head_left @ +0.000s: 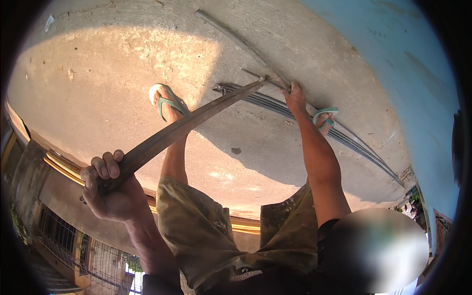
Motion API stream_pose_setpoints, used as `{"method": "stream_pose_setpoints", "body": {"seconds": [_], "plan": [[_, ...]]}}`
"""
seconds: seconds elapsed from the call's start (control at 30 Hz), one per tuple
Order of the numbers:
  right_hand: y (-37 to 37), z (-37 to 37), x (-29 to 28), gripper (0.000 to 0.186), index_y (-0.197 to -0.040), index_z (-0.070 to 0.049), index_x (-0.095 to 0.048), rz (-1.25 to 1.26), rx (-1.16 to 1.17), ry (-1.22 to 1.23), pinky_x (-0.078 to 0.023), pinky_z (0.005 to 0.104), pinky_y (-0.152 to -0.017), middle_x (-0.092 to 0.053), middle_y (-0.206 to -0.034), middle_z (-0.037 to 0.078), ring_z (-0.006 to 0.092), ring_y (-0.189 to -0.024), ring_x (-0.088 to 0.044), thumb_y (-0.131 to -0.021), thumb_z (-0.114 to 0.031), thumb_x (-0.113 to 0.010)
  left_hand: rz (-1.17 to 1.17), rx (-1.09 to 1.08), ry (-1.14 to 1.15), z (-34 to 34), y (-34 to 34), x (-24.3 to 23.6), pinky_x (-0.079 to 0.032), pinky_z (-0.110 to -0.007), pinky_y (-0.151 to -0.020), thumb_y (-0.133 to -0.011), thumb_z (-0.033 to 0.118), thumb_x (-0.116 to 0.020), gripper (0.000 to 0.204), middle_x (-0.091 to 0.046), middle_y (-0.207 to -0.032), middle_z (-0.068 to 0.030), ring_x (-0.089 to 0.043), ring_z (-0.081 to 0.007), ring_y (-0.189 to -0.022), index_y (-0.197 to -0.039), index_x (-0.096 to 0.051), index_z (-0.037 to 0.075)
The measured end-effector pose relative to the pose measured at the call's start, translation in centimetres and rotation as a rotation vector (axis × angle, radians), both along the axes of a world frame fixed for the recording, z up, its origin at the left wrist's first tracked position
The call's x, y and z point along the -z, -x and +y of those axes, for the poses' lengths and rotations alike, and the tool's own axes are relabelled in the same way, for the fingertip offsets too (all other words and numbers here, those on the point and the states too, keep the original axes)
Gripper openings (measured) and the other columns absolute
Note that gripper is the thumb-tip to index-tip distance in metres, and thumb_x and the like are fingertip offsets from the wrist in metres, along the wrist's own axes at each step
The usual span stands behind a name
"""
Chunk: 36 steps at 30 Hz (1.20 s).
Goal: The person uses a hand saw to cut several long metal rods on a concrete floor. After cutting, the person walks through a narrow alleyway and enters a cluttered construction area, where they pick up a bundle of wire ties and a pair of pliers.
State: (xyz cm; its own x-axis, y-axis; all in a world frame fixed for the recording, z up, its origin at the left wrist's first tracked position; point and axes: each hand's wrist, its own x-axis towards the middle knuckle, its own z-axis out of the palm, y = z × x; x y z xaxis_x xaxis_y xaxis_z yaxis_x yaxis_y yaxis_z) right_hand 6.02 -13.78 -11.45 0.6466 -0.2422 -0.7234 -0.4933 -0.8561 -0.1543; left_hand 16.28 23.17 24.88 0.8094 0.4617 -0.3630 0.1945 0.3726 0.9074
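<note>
The concrete floor [108,64] is the largest, then come the olive shorts [194,221] at 6 o'clock. The long brown bar [189,124] goes from 8 to 1 o'clock; the bundle of dark rods [356,144] lies from 12 to 3 o'clock. The left hand [115,200], at 8 o'clock, has its fingers wrapped around the bar's lower end. The right hand [296,100], at 2 o'clock, has its fingers closed on the thin rod [252,73], near the bar's tip. On the shorts, 1 pale label [246,275] bears small lettering.

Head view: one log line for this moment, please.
left hand: grips long bar | right hand: at thin rod, pipe end | floor: rod bundle
</note>
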Motion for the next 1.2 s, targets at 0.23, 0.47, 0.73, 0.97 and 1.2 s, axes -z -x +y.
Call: {"method": "stream_pose_setpoints", "body": {"seconds": [0.23, 0.47, 0.73, 0.97, 1.2], "plan": [[-0.4, 0.3, 0.0, 0.049, -0.116, 0.0, -0.051, -0.002, 0.006, -0.037, -0.047, 0.0457, -0.088, -0.057, -0.111, 0.022, 0.0376, -0.107, -0.055, -0.081, -0.026, -0.073, 0.023, -0.04, -0.011, 2.5, -2.2, 1.7, -0.044, -0.039, -0.081, -0.085, 0.016, -0.055, 0.021, -0.044, -0.067, -0.0024, -0.047, -0.0159, -0.068, -0.066, -0.048, 0.011], [-0.5, -1.8, -1.8, 0.049, -0.121, 0.004, -0.048, -0.021, -0.062, -0.164, -0.046, 0.0434, -0.089, -0.054, -0.117, 0.024, 0.0396, -0.109, -0.054, -0.082, -0.017, -0.07, 0.063, -0.101, -0.028, 6.7, -5.3, 6.5, -0.047, -0.043, -0.075, -0.084, 0.014, -0.058, 0.018, -0.043, -0.062, 0.0008, -0.047, -0.0148, -0.06, -0.068, -0.049, 0.013], [-10.9, 2.8, -29.2, 0.061, -0.135, -0.007, -0.043, 0.237, 0.288, -0.743, -0.047, 0.0395, -0.095, -0.033, -0.144, 0.018, 0.0337, -0.12, -0.052, -0.078, 0.004, -0.063, 0.065, -0.226, 0.052, 7.3, -2.6, 5.8, -0.047, -0.039, -0.071, -0.087, 0.009, -0.057, 0.018, -0.045, -0.065, 0.0001, -0.045, -0.0141, -0.06, -0.074, -0.046, 0.014], [-26.0, 13.7, -37.5, 0.031, -0.101, -0.002, -0.06, -0.518, -0.631, -0.923, -0.05, 0.0374, -0.081, -0.061, -0.11, 0.017, 0.0255, -0.105, -0.06, -0.084, -0.027, -0.066, 0.053, -0.333, 0.08, 5.8, -2.7, 3.8, -0.047, -0.034, -0.053, -0.079, -0.005, -0.054, 0.017, -0.05, -0.061, -0.0069, -0.05, -0.0147, -0.051, -0.072, -0.043, 0.006], [-34.6, 30.5, -33.5, 0.031, -0.067, -0.007, -0.048, -0.547, -0.389, -1.435, -0.03, 0.0228, -0.045, -0.044, -0.054, -0.001, 0.0049, -0.048, -0.037, -0.091, -0.025, -0.056, 0.007, -0.301, 0.114, 6.7, -1.8, 4.9, -0.046, -0.028, -0.049, -0.078, -0.009, -0.056, 0.02, -0.052, -0.062, -0.0071, -0.055, -0.0141, -0.054, -0.07, -0.043, 0.005]]}}
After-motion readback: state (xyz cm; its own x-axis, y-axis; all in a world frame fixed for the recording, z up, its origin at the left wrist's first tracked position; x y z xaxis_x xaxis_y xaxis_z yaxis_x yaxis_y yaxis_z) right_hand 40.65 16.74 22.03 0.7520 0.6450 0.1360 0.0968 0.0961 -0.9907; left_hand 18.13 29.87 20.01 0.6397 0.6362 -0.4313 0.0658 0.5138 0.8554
